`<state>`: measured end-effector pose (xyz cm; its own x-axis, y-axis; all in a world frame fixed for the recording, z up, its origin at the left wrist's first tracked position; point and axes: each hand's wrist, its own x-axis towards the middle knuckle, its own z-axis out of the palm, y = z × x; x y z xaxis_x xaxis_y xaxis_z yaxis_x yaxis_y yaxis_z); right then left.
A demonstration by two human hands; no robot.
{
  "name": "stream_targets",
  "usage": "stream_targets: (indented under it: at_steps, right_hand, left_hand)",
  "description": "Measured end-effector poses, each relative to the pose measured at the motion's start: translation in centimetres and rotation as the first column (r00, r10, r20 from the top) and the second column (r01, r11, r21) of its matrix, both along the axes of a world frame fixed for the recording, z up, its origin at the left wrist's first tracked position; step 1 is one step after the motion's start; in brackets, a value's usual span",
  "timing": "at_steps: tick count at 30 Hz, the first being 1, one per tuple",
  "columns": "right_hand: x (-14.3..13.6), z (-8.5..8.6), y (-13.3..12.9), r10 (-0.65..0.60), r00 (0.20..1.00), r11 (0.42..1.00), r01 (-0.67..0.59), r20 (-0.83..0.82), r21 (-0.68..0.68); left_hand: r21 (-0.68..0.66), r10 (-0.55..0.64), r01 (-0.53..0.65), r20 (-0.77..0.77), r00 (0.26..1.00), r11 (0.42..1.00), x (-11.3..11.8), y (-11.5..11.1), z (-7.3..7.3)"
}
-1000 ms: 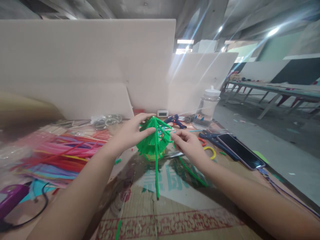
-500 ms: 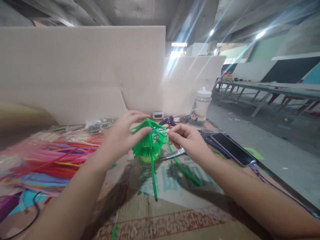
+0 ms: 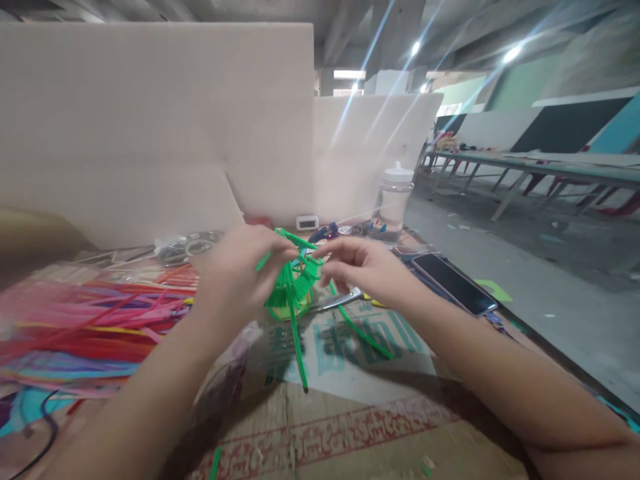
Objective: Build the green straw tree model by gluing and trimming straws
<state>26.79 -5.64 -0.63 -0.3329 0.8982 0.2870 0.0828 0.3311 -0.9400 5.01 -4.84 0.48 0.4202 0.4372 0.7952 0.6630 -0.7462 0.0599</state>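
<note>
A small umbrella-shaped piece made of green pipe cleaners [image 3: 286, 290] stands on the table before me, with a yellow-green rim at its base. Long loose strands hang from it, one toward me and a green pipe cleaner [image 3: 367, 340] to the right. My left hand [image 3: 245, 267] is closed at the upper left of the piece, its fingertips pinching a green strand near the top. On the right side, my right hand [image 3: 355, 263] has thumb and index finger drawn together at a strand; its tip is partly hidden. Scissors [image 3: 335, 302] lie beneath my right hand, blades toward the piece.
Bundles of coloured pipe cleaners [image 3: 110, 327] cover the left side. Behind the work are a small white digital display [image 3: 307, 223], a blue glue gun [image 3: 324, 233] and a clear water bottle [image 3: 395, 203]. A phone [image 3: 453, 283] lies at the right edge. White boards [image 3: 165, 120] stand behind.
My left hand has gone from spread fingers over the top to a pinch at the upper left. My right hand has moved in closer to the piece. The view has shifted slightly.
</note>
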Motion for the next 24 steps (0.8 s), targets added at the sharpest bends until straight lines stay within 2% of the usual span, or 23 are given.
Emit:
stream_targets:
  at_steps: [3,5,7,12,15,18,24]
  right_hand:
    - [2.1,0.3,1.8,-0.196,0.980,0.976,0.199,-0.038,0.089]
    - [3.6,0.2,3.0,-0.257,0.967,0.961,0.255,-0.001,0.102]
    - [4.6,-0.2,4.0,-0.288,0.956,0.955,0.284,0.051,0.081]
    - [5.3,-1.3,5.2,-0.326,0.931,0.945,0.325,0.165,0.038]
    - [5.5,-1.5,5.4,-0.384,0.893,0.923,0.368,0.236,0.110]
    - [5.8,-1.4,5.6,-0.449,0.867,0.890,0.413,0.215,0.194]
    - [6.1,-1.4,5.7,-0.456,0.839,0.885,0.395,0.297,0.245]
  left_hand:
    - [-0.177,0.177,-0.155,0.113,0.978,0.972,-1.2,0.1,0.8]
    - [-0.288,0.267,-0.224,0.117,0.957,0.931,-1.8,0.3,1.3]
    - [-0.311,0.316,-0.265,0.124,0.941,0.913,-2.1,0.5,1.6]
    - [-0.313,0.298,-0.252,0.109,0.948,0.916,-2.6,1.8,1.2]
    - [-0.317,0.267,-0.223,0.104,0.958,0.922,-2.6,2.5,0.8]
    - [-0.377,0.281,-0.224,0.105,0.954,0.899,-2.6,2.7,0.8]
    - [-0.427,0.312,-0.239,0.108,0.944,0.872,-2.3,2.3,1.2]
